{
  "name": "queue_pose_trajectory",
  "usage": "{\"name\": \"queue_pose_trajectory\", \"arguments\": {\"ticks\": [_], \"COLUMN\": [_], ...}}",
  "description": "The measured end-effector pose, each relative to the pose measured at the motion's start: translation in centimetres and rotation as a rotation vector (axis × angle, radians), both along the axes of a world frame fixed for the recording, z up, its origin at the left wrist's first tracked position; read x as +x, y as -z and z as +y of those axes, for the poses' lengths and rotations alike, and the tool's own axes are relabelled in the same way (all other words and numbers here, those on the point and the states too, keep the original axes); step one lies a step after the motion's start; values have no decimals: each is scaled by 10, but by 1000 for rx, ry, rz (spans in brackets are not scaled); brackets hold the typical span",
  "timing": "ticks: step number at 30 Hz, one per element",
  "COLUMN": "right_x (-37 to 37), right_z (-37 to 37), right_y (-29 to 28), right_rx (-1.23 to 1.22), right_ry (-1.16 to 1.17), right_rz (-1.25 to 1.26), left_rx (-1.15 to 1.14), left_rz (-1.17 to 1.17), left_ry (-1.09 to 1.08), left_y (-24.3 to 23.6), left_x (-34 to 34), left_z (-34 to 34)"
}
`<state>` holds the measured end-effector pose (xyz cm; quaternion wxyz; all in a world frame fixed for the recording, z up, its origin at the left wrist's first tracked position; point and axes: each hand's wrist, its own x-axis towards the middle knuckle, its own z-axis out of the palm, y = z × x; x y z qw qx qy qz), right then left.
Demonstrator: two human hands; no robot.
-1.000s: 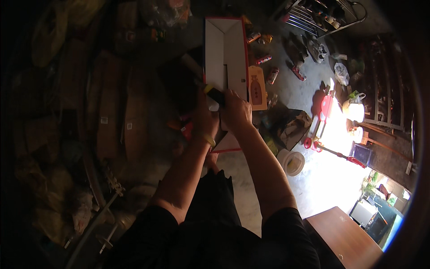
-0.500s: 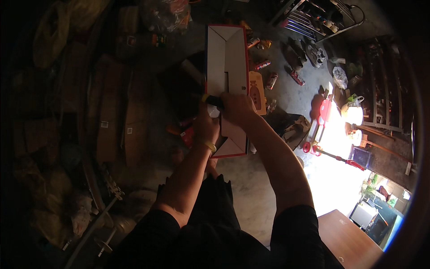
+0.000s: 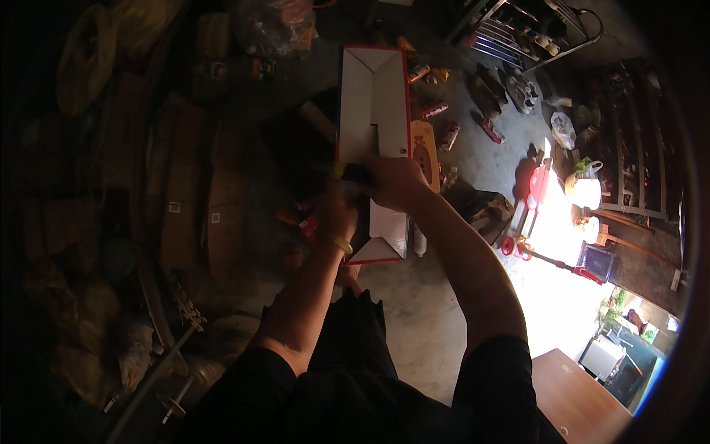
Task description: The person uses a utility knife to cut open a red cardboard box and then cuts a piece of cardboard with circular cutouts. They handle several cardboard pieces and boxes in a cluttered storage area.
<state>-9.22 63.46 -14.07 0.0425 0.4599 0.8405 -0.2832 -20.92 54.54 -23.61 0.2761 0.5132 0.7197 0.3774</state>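
Observation:
A long open box (image 3: pixel 373 96) with white insides and red edges is upright in the view before me, its top end away from me. My right hand (image 3: pixel 398 181) is closed on a dark tool (image 3: pixel 355 175) with a yellow end, held crosswise over the box's lower middle. My left hand (image 3: pixel 337 213) is at the box's lower left edge, just below the tool; it is blurred and shadowed, so its grip is unclear. A yellow card or board (image 3: pixel 424 148) with a printed figure lies right of the box.
Flattened cardboard (image 3: pixel 181 229) fills the dark left side. Cans (image 3: pixel 451 135), shoes (image 3: pixel 523 96) and a metal rack (image 3: pixel 495 37) are to the upper right. A red scooter (image 3: pixel 537 185) is in bright light at the right. A wooden board (image 3: pixel 577 392) is at the lower right.
The box and both hands have shifted a little lower in the view. My right hand has moved slightly right and down with the tool, and its forearm now angles further right.

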Motion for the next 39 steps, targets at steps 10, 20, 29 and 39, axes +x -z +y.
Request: {"name": "queue_pose_trajectory", "arguments": {"ticks": [10, 20, 29, 39], "right_x": [36, 72, 54, 58], "right_z": [-4, -8, -16, -18], "right_y": [-15, 13, 18, 13], "right_rx": [139, 60, -21, -100], "right_ry": [92, 376, 552, 556], "right_rz": [348, 636, 872, 995], "left_rx": [102, 10, 63, 81], "left_rz": [-582, -536, 494, 494], "left_ry": [88, 136, 292, 214], "left_y": [8, 3, -68, -47], "left_x": [-27, -46, -10, -2], "left_z": [1, 2, 15, 42]}}
